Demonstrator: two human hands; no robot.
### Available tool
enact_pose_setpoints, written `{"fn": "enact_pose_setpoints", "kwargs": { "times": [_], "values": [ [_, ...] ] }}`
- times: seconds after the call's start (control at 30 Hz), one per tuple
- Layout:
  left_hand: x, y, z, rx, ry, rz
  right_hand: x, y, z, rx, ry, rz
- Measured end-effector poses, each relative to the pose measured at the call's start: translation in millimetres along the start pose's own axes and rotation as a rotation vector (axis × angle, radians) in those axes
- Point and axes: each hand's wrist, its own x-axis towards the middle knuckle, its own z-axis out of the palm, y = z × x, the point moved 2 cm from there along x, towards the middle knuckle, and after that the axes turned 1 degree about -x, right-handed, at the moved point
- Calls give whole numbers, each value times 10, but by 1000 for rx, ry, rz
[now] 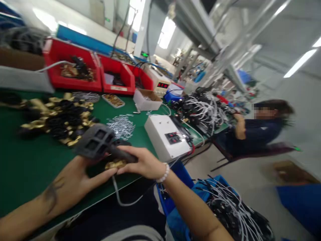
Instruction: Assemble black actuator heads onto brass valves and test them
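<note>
My right hand [144, 163] is closed round the handle of a dark grey power tool [100, 143] that lies low over the green table [22, 167]. A grey cable [120, 197] hangs from the tool over the table's edge. My left hand [75, 182] sits just under the tool, its thumb and fingers pinching a small brass part [115, 164]. A heap of black and brass parts [59, 117] lies beyond the tool, and a pile of small silver pieces [121, 125] is to its right.
A white switch box [167, 135] stands right of my hands. Red bins [72, 68] line the back, with a small cardboard box [146, 99] and a metal tray [113, 100]. Blue crates of cables [225, 204] sit on the floor. Another person [255, 129] sits at the right.
</note>
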Motion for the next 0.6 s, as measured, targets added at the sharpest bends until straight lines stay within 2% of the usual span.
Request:
{"fn": "enact_pose_setpoints", "kwargs": {
  "times": [0.07, 0.13, 0.23, 0.33, 0.53, 0.6],
  "values": [
    [-85, -35, -52, -135, 23, 1, 11, 3, -13, -12, 4, -2],
    [-77, -30, -64, -213, 44, 87, 31, -10, -31, -52, 5, -4],
    [-21, -12, -50, -245, 31, 169, 51, -65, -39, -94, 21, 48],
    [-7, -2, -42, -257, 43, 182, 31, -148, -53, -131, 60, 111],
    [-48, -19, -26, -223, 50, 212, -254, -383, -240, 12, 327, 61],
    [-49, -18, -29, -203, 34, 219, -373, -456, -278, -97, 334, 115]
  ]
}}
